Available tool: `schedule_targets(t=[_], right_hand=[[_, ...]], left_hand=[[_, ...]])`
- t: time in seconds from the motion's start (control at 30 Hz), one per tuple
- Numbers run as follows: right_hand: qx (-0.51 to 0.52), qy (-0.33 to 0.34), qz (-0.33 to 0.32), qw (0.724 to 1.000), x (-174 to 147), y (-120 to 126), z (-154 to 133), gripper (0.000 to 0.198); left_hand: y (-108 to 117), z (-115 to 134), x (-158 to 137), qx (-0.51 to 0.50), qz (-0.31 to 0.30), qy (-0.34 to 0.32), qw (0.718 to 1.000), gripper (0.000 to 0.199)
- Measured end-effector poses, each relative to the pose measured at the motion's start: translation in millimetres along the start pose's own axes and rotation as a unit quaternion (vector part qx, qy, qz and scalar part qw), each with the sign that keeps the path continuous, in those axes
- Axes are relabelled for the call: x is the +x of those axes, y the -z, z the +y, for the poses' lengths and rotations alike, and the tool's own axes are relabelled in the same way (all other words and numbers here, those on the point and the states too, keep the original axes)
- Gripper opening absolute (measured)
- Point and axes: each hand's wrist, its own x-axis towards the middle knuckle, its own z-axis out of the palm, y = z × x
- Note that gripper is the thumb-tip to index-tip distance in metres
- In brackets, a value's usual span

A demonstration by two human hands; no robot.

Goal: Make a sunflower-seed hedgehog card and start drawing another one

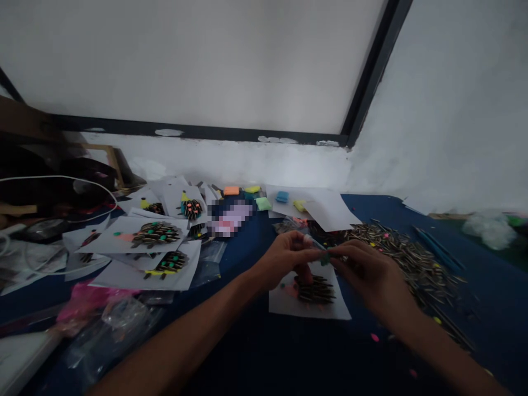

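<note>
A small lump of green modelling clay (325, 258) sits where the fingertips of both hands meet. My left hand (284, 257) pinches at it from the left, and my right hand (369, 269) pinches at it from the right. Below them lies a white sheet of paper (284, 305) bearing a hedgehog figure (315, 290), with spines of striped sunflower seeds and an orange clay face and feet. Part of the sheet and figure is hidden by my left hand's fingers. Dim light blurs the fingertips somewhat.
A wide heap of sunflower seeds (400, 256) spreads to the right, beside a blue tool-like strip (438, 247). Several sheets with seed figures (154, 235) overlap on the left. Coloured clay packs (263, 204) lie at the back. Plastic bags (124, 319) lie front left.
</note>
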Motion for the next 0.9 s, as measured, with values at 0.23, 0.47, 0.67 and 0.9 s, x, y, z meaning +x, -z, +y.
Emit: schedule_targets(t=[0.23,0.47,0.67,0.9], right_hand=[[-0.051,0.049,-0.008,0.997,-4,-3,0,0.018],[-0.136,0.07,0.038,0.988,-5,-4,-5,0.016],[-0.062,0.002,0.038,0.997,-2,1,-9,0.013],[0.161,-0.18,0.034,0.97,0,3,-5,0.021]], left_hand=[[-1,-5,0,0.009,-0.001,-0.012,1.0,0.032],[-9,-1,-3,0.028,0.0,0.007,1.0,0.025],[-11,3,-5,0.027,0.002,0.019,0.999,0.037],[-6,3,-1,0.014,0.025,0.012,0.999,0.038]])
